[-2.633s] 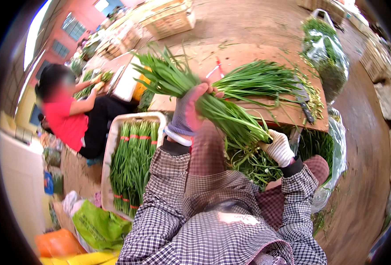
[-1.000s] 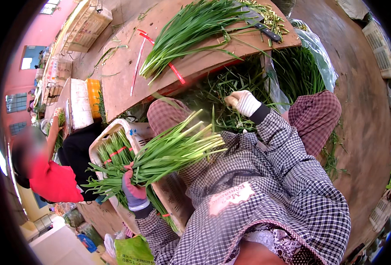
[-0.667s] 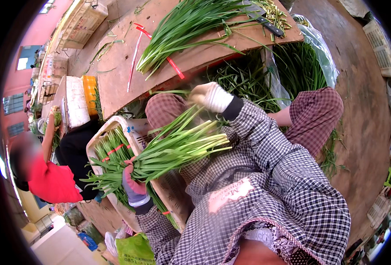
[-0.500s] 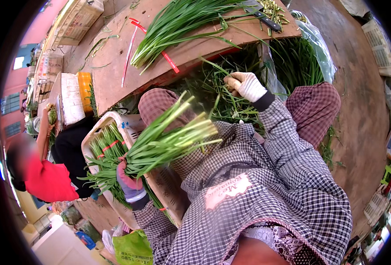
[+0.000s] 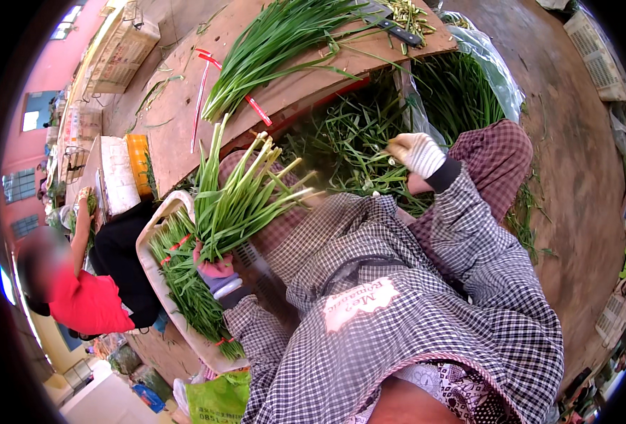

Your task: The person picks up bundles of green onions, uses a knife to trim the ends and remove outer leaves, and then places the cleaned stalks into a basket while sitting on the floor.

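Note:
My left hand, in a pinkish-purple glove, is closed round a bunch of garlic chives. Their pale cut ends fan out up and to the right, over my lap. Under that hand a white plastic crate holds chive bundles tied with red bands. My right hand, gloved in white, is above a heap of loose green trimmings between my knees. Its fingertips are pinched together; whatever is in them is too small to name.
Ahead is a brown board bearing loose chives, red-and-white ties and a black-handled knife. A clear plastic bag of greens stands beyond my right knee. At left sits a person in red.
The chives in my left hand have swung up, their cut ends now pointing more away from me. My right hand has shifted right and slightly nearer. The whole view has turned a little.

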Action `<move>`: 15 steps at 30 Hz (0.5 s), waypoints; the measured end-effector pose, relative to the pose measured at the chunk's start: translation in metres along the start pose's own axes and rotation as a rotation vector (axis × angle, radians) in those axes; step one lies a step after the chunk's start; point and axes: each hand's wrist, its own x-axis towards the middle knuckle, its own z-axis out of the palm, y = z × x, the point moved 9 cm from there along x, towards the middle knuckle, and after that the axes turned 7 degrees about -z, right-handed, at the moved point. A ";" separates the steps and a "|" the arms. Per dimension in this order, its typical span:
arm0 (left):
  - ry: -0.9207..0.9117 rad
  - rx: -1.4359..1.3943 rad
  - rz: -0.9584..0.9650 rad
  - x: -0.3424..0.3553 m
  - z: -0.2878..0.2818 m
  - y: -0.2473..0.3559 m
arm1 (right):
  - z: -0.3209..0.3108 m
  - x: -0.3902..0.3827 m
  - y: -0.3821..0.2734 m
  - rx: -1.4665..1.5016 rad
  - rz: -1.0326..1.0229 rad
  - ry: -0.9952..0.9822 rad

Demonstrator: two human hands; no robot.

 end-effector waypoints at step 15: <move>-0.163 -0.082 -0.024 0.002 0.023 -0.009 | 0.080 0.075 -0.153 0.646 -0.246 -0.099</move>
